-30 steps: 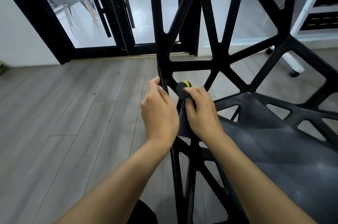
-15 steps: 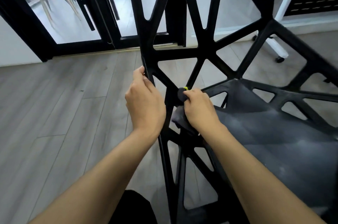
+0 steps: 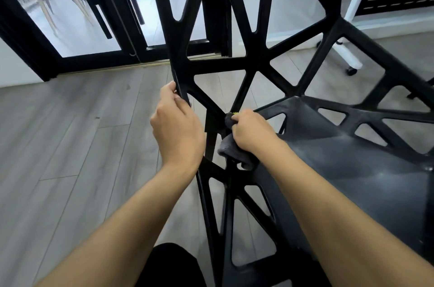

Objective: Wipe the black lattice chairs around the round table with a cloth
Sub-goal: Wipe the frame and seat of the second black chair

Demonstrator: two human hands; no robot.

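A black lattice chair (image 3: 256,61) fills the middle and right of the head view, its dusty seat (image 3: 352,164) to the right. My left hand (image 3: 177,127) grips the left edge bar of the chair's back. My right hand (image 3: 252,133) holds a bunched dark grey cloth (image 3: 231,150) with a yellow-green trim and presses it against a lattice joint where the back meets the seat. Part of the cloth hangs below my fist.
Grey wood-plank floor (image 3: 70,146) spreads out to the left. Black-framed glass doors (image 3: 122,28) stand behind the chair. A white wheeled shelf unit (image 3: 357,5) stands at the upper right. My dark-clothed knee (image 3: 173,265) shows at the bottom.
My right hand with the cloth has slid a little down the lattice toward the seat joint. The view has moved closer to the chair. My left hand keeps its hold on the edge bar.
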